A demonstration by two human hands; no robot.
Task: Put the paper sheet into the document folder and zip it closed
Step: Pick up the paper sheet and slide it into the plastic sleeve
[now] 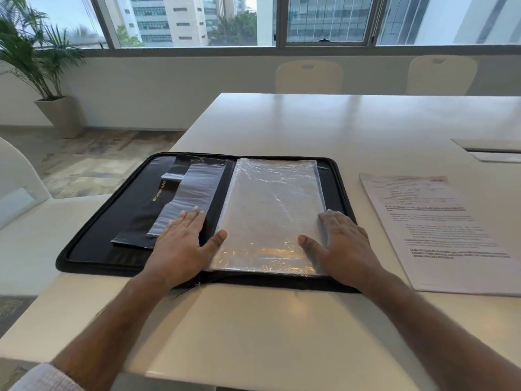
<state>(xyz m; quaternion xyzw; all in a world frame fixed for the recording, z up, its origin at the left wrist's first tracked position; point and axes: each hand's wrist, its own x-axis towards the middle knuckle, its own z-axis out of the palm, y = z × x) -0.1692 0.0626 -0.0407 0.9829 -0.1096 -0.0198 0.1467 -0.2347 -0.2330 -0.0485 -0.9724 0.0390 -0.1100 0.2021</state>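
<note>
Paper (439, 230), printed with text, lies flat on the table (338, 122), just right of the folder (93, 238) and apart from both hands. Its left edge runs near the folder's right rim without touching it, and its near right corner runs out of view.

The folder lies open flat, black, with its zip rim all round. Its left half hangs past the table's left edge, over a white seat (50, 221). A stack of clear sleeves (267, 210) covers the right half; flat pockets (180, 198) sit on the left half.

The left hand (180, 244) rests palm down on the left half, fingers spread and flat, thumb touching the sleeves' near left edge. The right hand (344, 246) rests palm down on the sleeves' near right corner, fingers flat and extended, gripping nothing.

Bare table stretches beyond the folder and in front of it. A cable hatch (490, 149) sits far right, two chairs (308, 76) at the far side, a plant (36, 57) by the window.
</note>
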